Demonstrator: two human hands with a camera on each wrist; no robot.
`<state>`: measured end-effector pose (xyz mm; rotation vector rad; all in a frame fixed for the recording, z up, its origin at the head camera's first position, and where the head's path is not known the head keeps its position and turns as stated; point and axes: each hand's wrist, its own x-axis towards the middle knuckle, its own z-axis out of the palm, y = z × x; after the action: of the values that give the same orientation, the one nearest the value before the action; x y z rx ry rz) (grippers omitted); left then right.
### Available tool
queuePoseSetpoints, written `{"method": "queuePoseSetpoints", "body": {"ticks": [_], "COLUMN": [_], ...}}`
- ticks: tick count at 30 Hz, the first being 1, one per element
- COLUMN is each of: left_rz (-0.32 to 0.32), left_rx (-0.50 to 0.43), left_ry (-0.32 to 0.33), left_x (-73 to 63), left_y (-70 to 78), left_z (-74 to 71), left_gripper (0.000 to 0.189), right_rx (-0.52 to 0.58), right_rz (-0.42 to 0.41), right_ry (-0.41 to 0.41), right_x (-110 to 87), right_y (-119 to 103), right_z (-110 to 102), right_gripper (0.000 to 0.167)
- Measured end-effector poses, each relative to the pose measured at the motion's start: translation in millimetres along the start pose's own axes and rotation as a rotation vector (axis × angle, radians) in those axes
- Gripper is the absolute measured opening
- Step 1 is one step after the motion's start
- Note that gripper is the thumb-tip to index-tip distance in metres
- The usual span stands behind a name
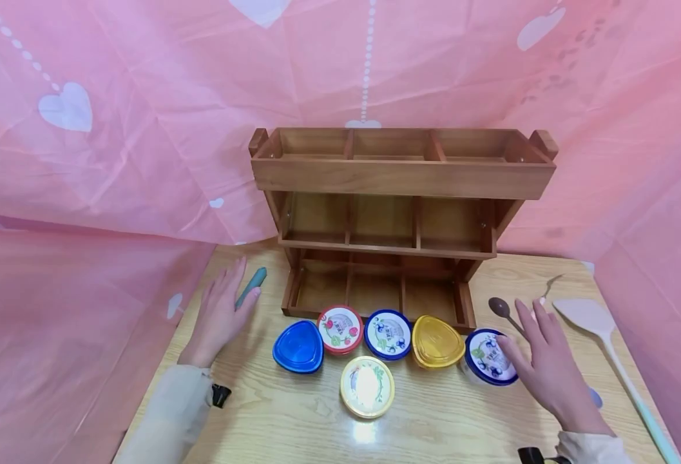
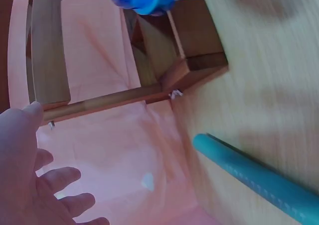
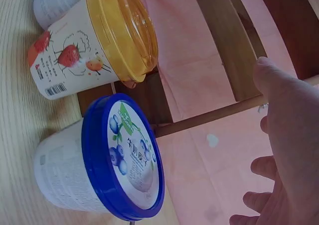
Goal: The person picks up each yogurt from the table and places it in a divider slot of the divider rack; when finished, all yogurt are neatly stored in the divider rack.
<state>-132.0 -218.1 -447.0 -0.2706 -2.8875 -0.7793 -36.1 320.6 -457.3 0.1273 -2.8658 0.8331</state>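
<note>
At the left of the frame, pink cloth (image 1: 114,180) with white hearts hangs beside the worktop (image 1: 294,425). In the lower left, the left hand (image 1: 220,316) has its fingers and thumb spread wide, holding nothing; a pale sleeve (image 1: 163,412) covers the forearm. Just beside its thumb, a teal stick (image 1: 254,283) lies slanted on the worktop.

At the centre stands a three-tier wooden rack (image 1: 404,179), each tier split into three compartments. Along its front, in the lower middle, come a tub with a blue three-cornered lid (image 1: 298,347), a red-rimmed tub (image 1: 341,330), a yellow-rimmed tub (image 1: 367,388) set nearer the bottom edge, a blueberry tub (image 1: 388,334) and an amber-lidded tub (image 1: 437,342).

In the lower right, a second blueberry tub (image 1: 491,356) stands upright near the right hand (image 1: 551,370), which hangs apart from it, fingers spread and holding nothing. A dark spoon (image 1: 499,307) lies just beyond, its handle partly hidden by the hand. Farther right are a small thin metal utensil (image 1: 551,283) and a pale spatula (image 1: 592,317) with a mint handle.
</note>
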Motion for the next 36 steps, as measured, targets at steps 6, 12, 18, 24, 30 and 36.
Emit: {"method": "queuePoseSetpoints", "body": {"ticks": [6, 12, 18, 24, 30, 36], "left_rz": [0.016, -0.024, -0.055, -0.109, -0.116, -0.158], "left_rx": [-0.11, -0.255, -0.409, -0.619, -0.667, -0.693], "left_ry": [0.085, 0.14, 0.148, 0.135, 0.116, 0.116], "left_x": [18.5, 40.6, 62.1, 75.6, 88.4, 101.6], "left_y": [14.1, 32.4, 41.5, 50.2, 48.0, 48.8], "left_z": [-3.6, -9.1, -9.6, -12.0, -7.7, -5.3], "left_gripper": [0.067, 0.066, 0.064, 0.062, 0.062, 0.064], "right_rx": [0.023, 0.058, 0.139, 0.157, 0.142, 0.152], "right_rz": [-0.002, 0.026, 0.099, 0.137, 0.195, 0.246], "right_ry": [0.076, 0.117, 0.113, 0.126, 0.089, 0.073], "right_x": [-9.1, -21.0, -35.1, -46.3, -55.7, -62.2], "right_y": [-4, 0, 7, 11, 13, 15], "right_z": [3, 8, 11, 16, 31, 39], "right_gripper": [0.07, 0.071, 0.073, 0.075, 0.085, 0.095]}}
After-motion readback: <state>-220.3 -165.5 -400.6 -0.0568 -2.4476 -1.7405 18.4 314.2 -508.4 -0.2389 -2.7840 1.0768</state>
